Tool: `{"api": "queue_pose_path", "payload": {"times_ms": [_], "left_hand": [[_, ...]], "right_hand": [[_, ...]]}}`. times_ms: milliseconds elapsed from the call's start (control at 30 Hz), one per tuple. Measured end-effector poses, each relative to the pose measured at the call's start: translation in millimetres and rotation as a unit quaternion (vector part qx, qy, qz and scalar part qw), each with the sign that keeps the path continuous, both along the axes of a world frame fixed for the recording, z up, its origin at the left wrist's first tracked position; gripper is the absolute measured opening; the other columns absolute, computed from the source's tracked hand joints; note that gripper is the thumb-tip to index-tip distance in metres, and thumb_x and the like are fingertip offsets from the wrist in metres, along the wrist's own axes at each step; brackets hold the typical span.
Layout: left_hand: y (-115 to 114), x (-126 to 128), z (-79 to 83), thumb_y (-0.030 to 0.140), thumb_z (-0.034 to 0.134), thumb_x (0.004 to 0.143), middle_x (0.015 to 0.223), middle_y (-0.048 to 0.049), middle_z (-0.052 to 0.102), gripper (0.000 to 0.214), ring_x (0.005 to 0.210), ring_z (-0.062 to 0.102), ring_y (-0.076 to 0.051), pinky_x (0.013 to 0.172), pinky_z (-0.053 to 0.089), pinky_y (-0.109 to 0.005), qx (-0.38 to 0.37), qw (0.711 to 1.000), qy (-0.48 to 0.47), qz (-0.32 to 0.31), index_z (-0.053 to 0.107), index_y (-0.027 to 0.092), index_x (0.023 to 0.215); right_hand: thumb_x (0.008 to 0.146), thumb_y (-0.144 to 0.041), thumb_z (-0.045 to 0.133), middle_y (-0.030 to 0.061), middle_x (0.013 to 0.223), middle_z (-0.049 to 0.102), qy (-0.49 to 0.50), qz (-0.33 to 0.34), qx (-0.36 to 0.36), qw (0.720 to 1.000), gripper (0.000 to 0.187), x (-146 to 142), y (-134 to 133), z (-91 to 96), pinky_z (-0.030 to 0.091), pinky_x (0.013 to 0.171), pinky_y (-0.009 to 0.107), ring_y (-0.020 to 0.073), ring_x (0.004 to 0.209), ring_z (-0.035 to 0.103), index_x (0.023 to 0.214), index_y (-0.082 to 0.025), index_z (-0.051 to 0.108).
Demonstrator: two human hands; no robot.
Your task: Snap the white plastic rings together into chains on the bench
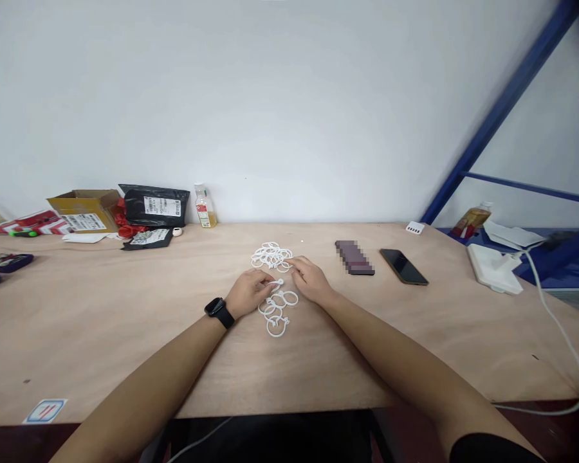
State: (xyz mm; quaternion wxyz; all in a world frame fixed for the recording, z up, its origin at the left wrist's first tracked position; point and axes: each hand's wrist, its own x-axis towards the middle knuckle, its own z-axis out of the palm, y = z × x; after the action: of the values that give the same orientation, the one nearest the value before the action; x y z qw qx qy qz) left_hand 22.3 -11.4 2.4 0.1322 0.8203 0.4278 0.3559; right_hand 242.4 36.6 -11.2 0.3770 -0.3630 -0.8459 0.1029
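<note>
White plastic curtain rings, each with a small eyelet, lie on the wooden table in two groups. The farther group is a tangled pile; the nearer one is a looser cluster of several rings. My left hand, with a black watch on its wrist, pinches a single curtain ring between thumb and fingers, just above the nearer cluster. Its far side is partly hidden by the fingers. At the right edge of the pile, my right hand reaches in with its index finger stretched out and thumb apart, holding nothing that I can see.
Right of my hands lie a pixelated dark object and a phone. Farther right stand a white device with a cable and a blue metal frame. A bottle, black parcel and cardboard box line the back left.
</note>
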Motion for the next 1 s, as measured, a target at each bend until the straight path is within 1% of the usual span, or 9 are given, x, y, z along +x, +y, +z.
{"api": "queue_pose_path", "payload": {"times_ms": [133, 267, 467, 567, 667, 767, 833, 900, 1000], "left_hand": [[-1, 0, 0.8, 0.040, 0.060, 0.087, 0.089, -0.0068, 0.070, 0.023, 0.086, 0.062, -0.019, 0.085, 0.047, -0.033, 0.002, 0.998, 0.026, -0.052, 0.070, 0.020, 0.085], [-6, 5, 4.8, 0.043, 0.065, 0.083, 0.106, -0.0089, 0.069, 0.024, 0.096, 0.062, -0.021, 0.091, 0.046, -0.035, -0.024, 0.993, 0.036, -0.112, 0.071, 0.021, 0.082], [-10, 8, 11.3, 0.045, 0.054, 0.090, 0.087, -0.0060, 0.072, 0.032, 0.084, 0.064, -0.018, 0.084, 0.048, -0.031, -0.064, 0.985, 0.035, -0.158, 0.070, 0.021, 0.077], [-10, 7, 12.7, 0.045, 0.049, 0.093, 0.076, -0.0056, 0.070, 0.040, 0.076, 0.063, -0.017, 0.080, 0.048, -0.030, -0.067, 0.985, 0.032, -0.156, 0.067, 0.020, 0.069], [-11, 7, 12.3, 0.047, 0.051, 0.091, 0.070, -0.0049, 0.069, 0.040, 0.072, 0.062, -0.016, 0.075, 0.048, -0.028, -0.076, 0.985, 0.038, -0.148, 0.067, 0.019, 0.067], [-12, 7, 9.5, 0.048, 0.057, 0.088, 0.071, -0.0039, 0.070, 0.036, 0.065, 0.061, -0.014, 0.066, 0.048, -0.025, -0.109, 0.986, 0.016, -0.121, 0.068, 0.018, 0.073], [-10, 6, 5.8, 0.049, 0.055, 0.088, 0.071, -0.0032, 0.069, 0.036, 0.062, 0.060, -0.013, 0.060, 0.047, -0.024, -0.129, 0.988, -0.023, -0.078, 0.068, 0.017, 0.077], [-6, 4, 0.5, 0.049, 0.050, 0.091, 0.075, -0.0035, 0.069, 0.038, 0.066, 0.062, -0.014, 0.063, 0.049, -0.025, -0.128, 0.988, -0.079, -0.027, 0.068, 0.017, 0.084], [3, 2, -8.8, 0.048, 0.051, 0.091, 0.095, -0.0072, 0.072, 0.038, 0.086, 0.067, -0.019, 0.079, 0.053, -0.031, -0.123, 0.974, -0.189, 0.016, 0.067, 0.016, 0.103]], "right_hand": [[0.085, -0.006, 0.045, 0.0090, 0.132, 0.056, -0.082, -0.019, -0.004, 0.996, 0.048, 6, 13, -6.7, 0.042, 0.103, 0.038, 0.0203, 0.121, 0.052, 0.129, -0.022, 0.057], [0.085, -0.006, 0.048, 0.0101, 0.128, 0.060, -0.128, -0.016, 0.000, 0.992, 0.048, 5, 15, -7.8, 0.042, 0.101, 0.039, 0.0211, 0.115, 0.055, 0.130, -0.020, 0.056], [0.084, -0.007, 0.051, 0.0085, 0.109, 0.068, -0.132, -0.050, -0.010, 0.990, 0.040, 3, 12, -8.4, 0.045, 0.091, 0.035, 0.0204, 0.098, 0.060, 0.120, -0.020, 0.062], [0.085, -0.007, 0.051, 0.0075, 0.104, 0.068, -0.117, -0.066, -0.016, 0.991, 0.037, 3, 12, -8.0, 0.046, 0.088, 0.033, 0.0195, 0.095, 0.060, 0.117, -0.020, 0.063], [0.087, -0.010, 0.050, 0.0075, 0.104, 0.068, -0.087, -0.067, -0.004, 0.994, 0.036, 3, 10, -4.9, 0.046, 0.087, 0.033, 0.0196, 0.095, 0.060, 0.120, -0.020, 0.061], [0.090, -0.013, 0.049, 0.0072, 0.102, 0.067, -0.050, -0.035, 0.026, 0.998, 0.035, 1, 5, -1.4, 0.048, 0.085, 0.033, 0.0194, 0.093, 0.061, 0.123, -0.021, 0.058], [0.091, -0.016, 0.048, 0.0070, 0.101, 0.068, -0.029, -0.005, 0.051, 0.998, 0.034, 0, 1, 0.1, 0.049, 0.085, 0.033, 0.0194, 0.093, 0.062, 0.123, -0.022, 0.058], [0.093, -0.018, 0.048, 0.0073, 0.103, 0.069, -0.017, 0.021, 0.077, 0.997, 0.032, -2, -4, 1.2, 0.049, 0.087, 0.034, 0.0195, 0.095, 0.062, 0.122, -0.023, 0.059], [0.094, -0.018, 0.046, 0.0071, 0.106, 0.069, -0.023, 0.067, 0.109, 0.991, 0.030, -5, -9, 3.2, 0.049, 0.089, 0.035, 0.0190, 0.097, 0.063, 0.120, -0.024, 0.060]]}}
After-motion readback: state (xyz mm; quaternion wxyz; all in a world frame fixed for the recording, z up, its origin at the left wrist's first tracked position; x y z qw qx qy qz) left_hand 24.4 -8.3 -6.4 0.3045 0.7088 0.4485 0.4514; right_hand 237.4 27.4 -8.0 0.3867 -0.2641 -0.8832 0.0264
